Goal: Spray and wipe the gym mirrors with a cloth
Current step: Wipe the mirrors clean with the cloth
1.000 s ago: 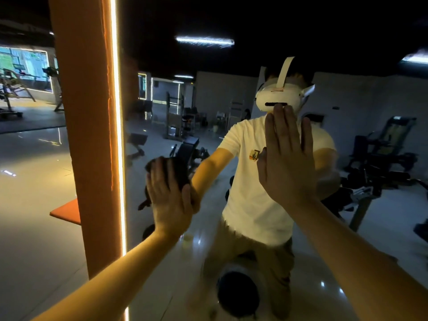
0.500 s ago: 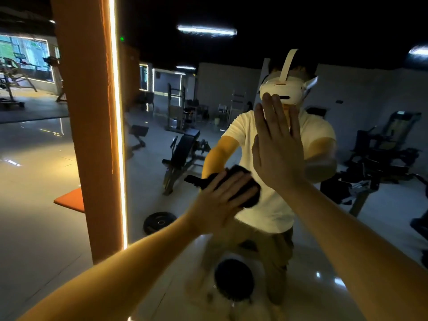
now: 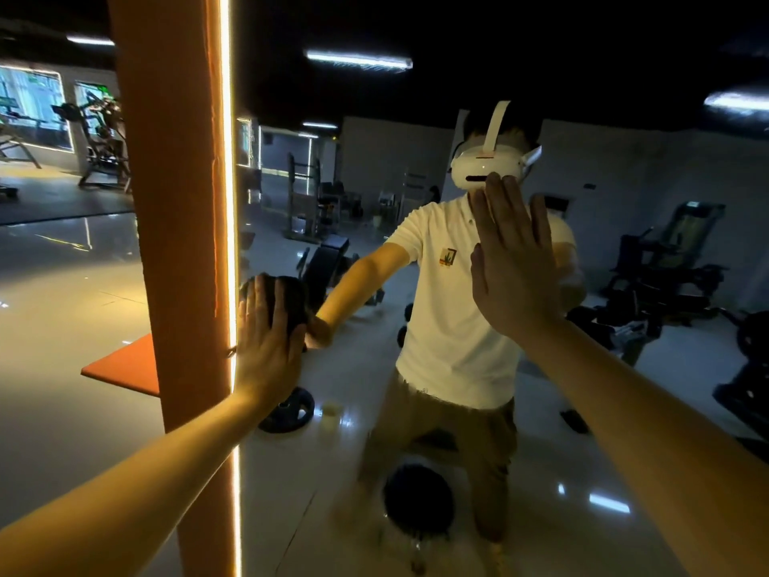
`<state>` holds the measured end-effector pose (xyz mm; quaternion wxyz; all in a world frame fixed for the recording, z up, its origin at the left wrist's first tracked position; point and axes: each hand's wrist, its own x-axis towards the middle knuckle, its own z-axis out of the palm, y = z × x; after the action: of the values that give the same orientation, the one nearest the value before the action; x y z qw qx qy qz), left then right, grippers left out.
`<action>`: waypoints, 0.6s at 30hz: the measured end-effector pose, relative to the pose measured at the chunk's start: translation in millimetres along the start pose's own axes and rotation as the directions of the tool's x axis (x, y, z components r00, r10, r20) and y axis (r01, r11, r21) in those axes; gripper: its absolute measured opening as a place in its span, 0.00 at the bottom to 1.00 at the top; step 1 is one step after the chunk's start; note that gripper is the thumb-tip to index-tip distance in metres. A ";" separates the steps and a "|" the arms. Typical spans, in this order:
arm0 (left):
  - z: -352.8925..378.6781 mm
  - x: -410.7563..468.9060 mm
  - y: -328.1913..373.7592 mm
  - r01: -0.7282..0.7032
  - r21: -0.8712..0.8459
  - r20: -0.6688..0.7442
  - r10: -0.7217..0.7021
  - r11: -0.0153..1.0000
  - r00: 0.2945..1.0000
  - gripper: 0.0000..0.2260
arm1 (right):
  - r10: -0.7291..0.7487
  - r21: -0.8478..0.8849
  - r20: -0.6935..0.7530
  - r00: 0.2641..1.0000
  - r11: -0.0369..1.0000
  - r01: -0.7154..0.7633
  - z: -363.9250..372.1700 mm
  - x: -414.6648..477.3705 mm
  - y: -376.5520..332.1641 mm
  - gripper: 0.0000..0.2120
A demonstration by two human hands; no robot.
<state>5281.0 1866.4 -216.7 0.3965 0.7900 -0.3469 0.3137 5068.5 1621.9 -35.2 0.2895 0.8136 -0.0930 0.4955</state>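
Dark cloth lies flat on the mirror, right at its left edge beside the glowing light strip; left hand presses it there, fingers straight, not curled round it; right hand is higher, palm on the glass, fingers straight and released; orange pillar stands just left.

Left hand, fingers straight, presses a dark cloth flat on the mirror. Immediately left of that hand stands an orange pillar with a lit edge strip. Right hand, fingers straight and upright, is raised at the glass, higher than the left.
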 end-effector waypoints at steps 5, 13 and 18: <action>39.9 -10.8 66.9 -0.377 0.030 0.027 0.377 0.926 0.926 0.29 | -0.038 0.025 0.029 0.999 0.999 0.037 -15.7 -20.1 18.4 0.31; 117.7 -39.7 175.0 -0.824 0.085 0.269 0.783 0.561 0.561 0.24 | -0.050 0.029 0.074 0.996 0.998 0.048 -14.5 -86.2 61.9 0.33; 125.8 -37.8 182.1 -0.929 0.167 0.373 0.851 0.331 0.371 0.27 | -0.028 0.070 0.055 0.998 0.997 0.024 -10.0 -87.0 59.0 0.32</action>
<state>5142.3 1690.5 -233.0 -0.0306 0.5528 -0.7027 0.4469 4992.4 1567.7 -84.3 0.2648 0.8379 -0.0732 0.4716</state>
